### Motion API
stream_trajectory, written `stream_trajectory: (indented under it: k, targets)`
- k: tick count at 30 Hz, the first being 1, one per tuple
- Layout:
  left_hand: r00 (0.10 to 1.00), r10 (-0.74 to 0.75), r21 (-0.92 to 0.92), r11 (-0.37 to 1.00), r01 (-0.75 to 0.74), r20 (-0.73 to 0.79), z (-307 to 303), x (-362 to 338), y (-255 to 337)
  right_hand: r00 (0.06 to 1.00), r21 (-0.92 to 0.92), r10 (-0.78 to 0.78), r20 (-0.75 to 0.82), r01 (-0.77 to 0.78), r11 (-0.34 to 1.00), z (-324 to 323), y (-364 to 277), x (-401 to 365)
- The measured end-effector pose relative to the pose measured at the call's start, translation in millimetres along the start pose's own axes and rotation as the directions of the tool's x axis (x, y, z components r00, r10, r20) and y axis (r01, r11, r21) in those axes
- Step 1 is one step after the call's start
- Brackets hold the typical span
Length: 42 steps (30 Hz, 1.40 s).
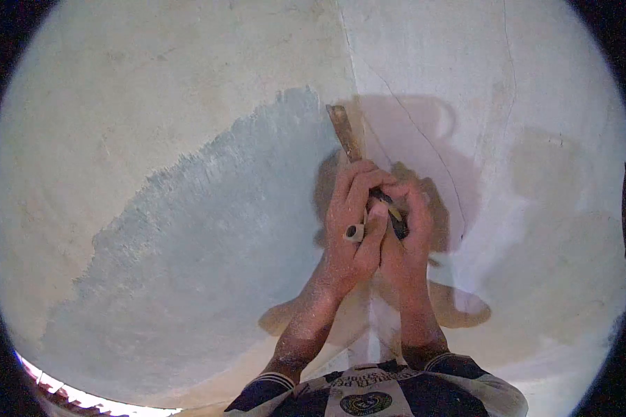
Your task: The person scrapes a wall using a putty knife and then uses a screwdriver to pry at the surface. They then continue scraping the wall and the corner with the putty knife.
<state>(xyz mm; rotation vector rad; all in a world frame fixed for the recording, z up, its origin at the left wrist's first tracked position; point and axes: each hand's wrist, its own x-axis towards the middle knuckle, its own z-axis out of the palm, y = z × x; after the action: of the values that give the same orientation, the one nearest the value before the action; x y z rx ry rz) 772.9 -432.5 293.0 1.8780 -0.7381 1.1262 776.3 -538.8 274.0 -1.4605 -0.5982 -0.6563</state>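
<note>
I see the fingers (360, 182) of both hands clenched round one tool, a scraper (346, 133). The left hand (351, 226) wraps it from the left side and the right hand (409, 229) closes on the dark handle from the right, the two hands pressed together. A pale ring-like band (355, 233) shows at the left hand; I cannot tell just what it is. The scraper's worn, flat blade sticks up and to the left out of the fists, and its tip lies at the edge of the grey-blue patch (202, 236). That rough patch spreads down and left across the plaster surface (535, 208), which is paler and smoother on the right. A thin crack (424, 142) runs down just right of the blade. The hands' shadow (431, 118) falls on the pale plaster beside them. Both forearms are dusted, and a dark-and-white striped shirt (375, 393) shows at the bottom edge.
</note>
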Motion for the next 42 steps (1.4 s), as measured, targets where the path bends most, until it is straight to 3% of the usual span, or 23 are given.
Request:
stream_trajectory:
  k: [3,6,9,15,17,19,21,23,27,29,30,33,36,39,42]
  targets:
    - [1.0,0.005,0.026,1.0,-0.005,0.024,-1.4,-16.8,-0.4,0.995,0.075,0.082,0.058,-0.087,0.993,-7.7,-5.0,-13.4]
    - [0.999,-0.026,0.04,0.999,0.028,-0.046,5.5,-20.1,-1.6,0.999,0.059,0.005,0.036,-0.007,0.998,-4.8,6.9,-12.2]
    - [0.999,-0.007,0.06,0.998,0.01,-0.043,8.1,-5.3,6.5,0.981,0.119,0.178,0.08,-0.187,0.975,-15.1,-7.9,-5.2]
    - [0.993,0.031,0.022,0.999,-0.028,-0.117,12.8,-4.3,-7.8,0.999,-0.047,-0.018,0.029,0.019,0.999,-7.5,13.1,-1.4]
    - [0.996,0.033,0.042,0.999,-0.03,-0.083,8.6,-4.3,2.9,0.998,0.027,0.051,0.038,-0.052,0.998,-10.5,0.8,-6.8]
    - [0.995,0.026,0.049,0.999,-0.022,-0.099,-49.7,-25.7,-20.0,0.993,0.097,0.083,0.078,-0.09,0.991,51.5,-2.8,-26.9]
    - [0.991,-0.041,0.038,0.998,0.046,-0.131,-58.6,-47.3,-19.4,0.98,0.161,0.133,0.148,-0.156,0.975,60.7,0.2,-43.6]
    - [0.992,-0.045,0.036,0.998,0.05,-0.117,-71.1,-40.8,-37.3,0.994,0.099,0.081,0.079,-0.088,0.991,82.9,4.1,-36.2]
    - [0.996,-0.042,0.062,0.997,0.047,-0.075,-21.0,-15.3,2.6,0.994,0.118,0.072,0.083,-0.082,0.99,16.0,-0.1,-17.1]
    - [0.992,-0.032,0.09,0.995,0.043,-0.121,-11.4,-20.2,5.6,0.984,0.087,0.078,0.161,-0.093,0.992,-1.0,-2.6,-16.5]
    - [0.99,-0.033,0.102,0.994,0.048,-0.14,-11.4,-22.6,5.2,0.976,0.069,0.089,0.198,-0.105,0.992,-2.4,-2.5,-18.2]
    - [0.986,-0.004,0.083,0.996,0.018,-0.164,-5.9,-2.6,-2.4,0.996,0.057,0.045,0.083,-0.05,0.997,4.1,-1.6,-1.4]
    - [0.991,-0.033,0.071,0.997,0.043,-0.126,-3.6,-10.6,10.4,0.989,0.004,-0.022,0.143,0.021,1.0,-12.5,-6.1,-6.6]
    - [0.976,-0.02,0.042,0.999,0.03,-0.218,-2.9,-12.5,-4.1,0.987,-0.007,0.007,0.159,-0.005,1.0,-2.7,-6.8,-6.8]
    - [0.983,-0.049,0.052,0.997,0.06,-0.176,-4.2,-6.6,1.3,0.993,0.022,-0.028,0.114,0.025,0.999,-2.1,-3.3,-6.8]
